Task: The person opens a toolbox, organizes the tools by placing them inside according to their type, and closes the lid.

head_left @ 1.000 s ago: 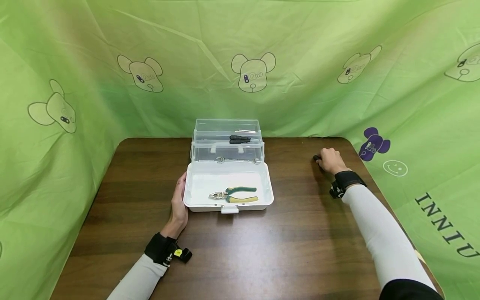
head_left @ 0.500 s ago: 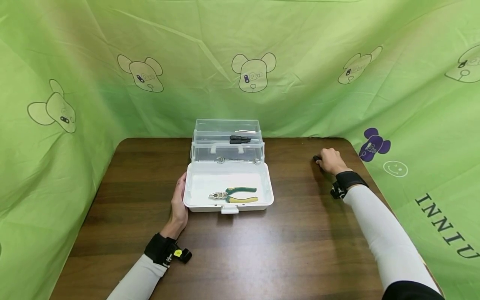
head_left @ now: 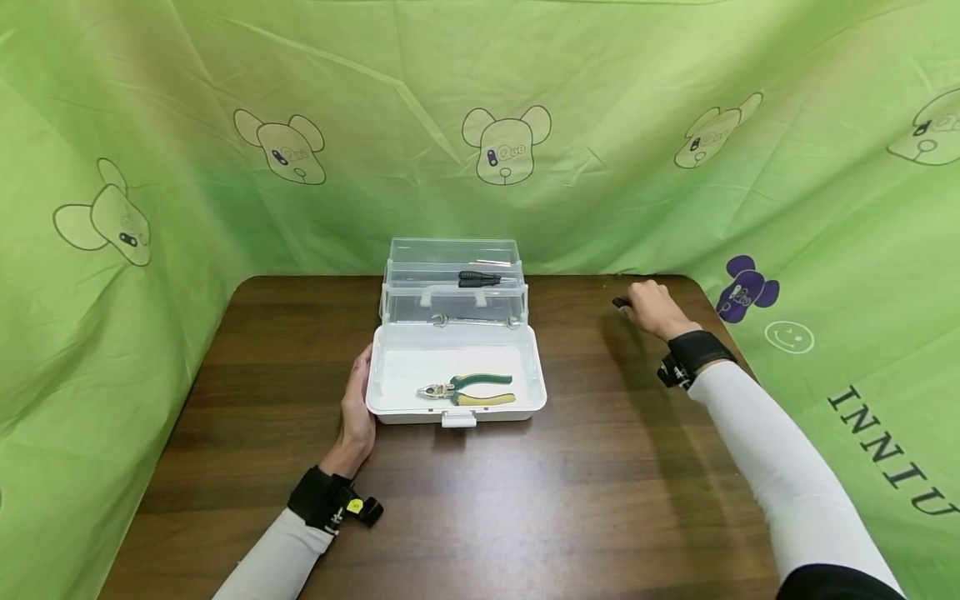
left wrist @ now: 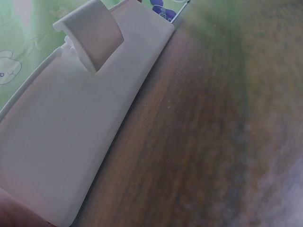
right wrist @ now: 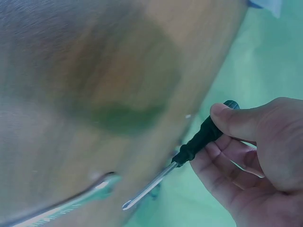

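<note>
My right hand pinches the black handle of a screwdriver between thumb and fingers, at the table's back right. Its metal shaft points down and left in the right wrist view. My left hand rests along the left wall of an opened white toolbox, fingers fairly straight; in the left wrist view a bit of it shows at the corner of the box. Green-and-yellow pliers lie in the box bottom. Behind, raised clear trays hold a wrench and black-handled screwdrivers.
A metal tool with a curved end, like a wrench, appears low in the right wrist view. The front latch of the box sticks out toward me. A green printed cloth hangs behind the brown wooden table.
My right hand has shifted slightly left and farther back with the screwdriver, and its shadow has moved away beneath it. My left hand and the toolbox stay in place.
</note>
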Tool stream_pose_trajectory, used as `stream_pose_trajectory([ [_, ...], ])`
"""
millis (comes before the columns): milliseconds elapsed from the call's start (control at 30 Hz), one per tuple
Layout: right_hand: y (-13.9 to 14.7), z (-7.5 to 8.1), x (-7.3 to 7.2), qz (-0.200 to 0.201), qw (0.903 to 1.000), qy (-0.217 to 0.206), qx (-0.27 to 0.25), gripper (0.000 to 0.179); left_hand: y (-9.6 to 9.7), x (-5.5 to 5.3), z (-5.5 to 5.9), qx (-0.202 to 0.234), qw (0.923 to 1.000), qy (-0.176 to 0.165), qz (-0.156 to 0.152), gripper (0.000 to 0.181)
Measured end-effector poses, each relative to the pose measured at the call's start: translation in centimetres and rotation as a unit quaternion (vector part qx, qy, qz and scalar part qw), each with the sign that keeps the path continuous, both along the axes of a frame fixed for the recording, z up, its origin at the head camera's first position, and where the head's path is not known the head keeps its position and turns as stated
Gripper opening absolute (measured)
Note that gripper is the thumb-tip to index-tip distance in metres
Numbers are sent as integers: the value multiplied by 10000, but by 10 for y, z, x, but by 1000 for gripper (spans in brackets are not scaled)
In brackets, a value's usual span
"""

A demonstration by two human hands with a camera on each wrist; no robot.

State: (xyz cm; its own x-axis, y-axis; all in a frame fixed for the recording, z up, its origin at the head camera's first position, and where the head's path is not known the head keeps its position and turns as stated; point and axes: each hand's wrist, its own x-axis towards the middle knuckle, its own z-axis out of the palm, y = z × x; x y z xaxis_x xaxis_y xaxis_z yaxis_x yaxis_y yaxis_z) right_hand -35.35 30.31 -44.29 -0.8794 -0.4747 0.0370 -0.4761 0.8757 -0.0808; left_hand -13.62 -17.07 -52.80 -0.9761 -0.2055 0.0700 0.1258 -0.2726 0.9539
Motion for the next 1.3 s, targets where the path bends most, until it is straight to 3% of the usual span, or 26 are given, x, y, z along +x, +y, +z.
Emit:
stream_pose_trajectory([
  [300,-30,24,4,547,9979,312,-121,15,0,0,0,-17,10000,47,-13,65],
  [567,-61,55,10,915,9935,614,-291,26,0,-1,-1,8,10000,23,-19,65],
  [733,-86,74,13,1280,9869,871,-456,10,0,-1,0,14,10000,29,-16,64],
  [1000,-123,96,22,1627,9814,897,-483,14,0,-1,0,9,10000,74,-29,64],
  [1300,-160,117,26,2119,9724,852,-475,4,0,-1,0,34,10000,75,-23,64],
])
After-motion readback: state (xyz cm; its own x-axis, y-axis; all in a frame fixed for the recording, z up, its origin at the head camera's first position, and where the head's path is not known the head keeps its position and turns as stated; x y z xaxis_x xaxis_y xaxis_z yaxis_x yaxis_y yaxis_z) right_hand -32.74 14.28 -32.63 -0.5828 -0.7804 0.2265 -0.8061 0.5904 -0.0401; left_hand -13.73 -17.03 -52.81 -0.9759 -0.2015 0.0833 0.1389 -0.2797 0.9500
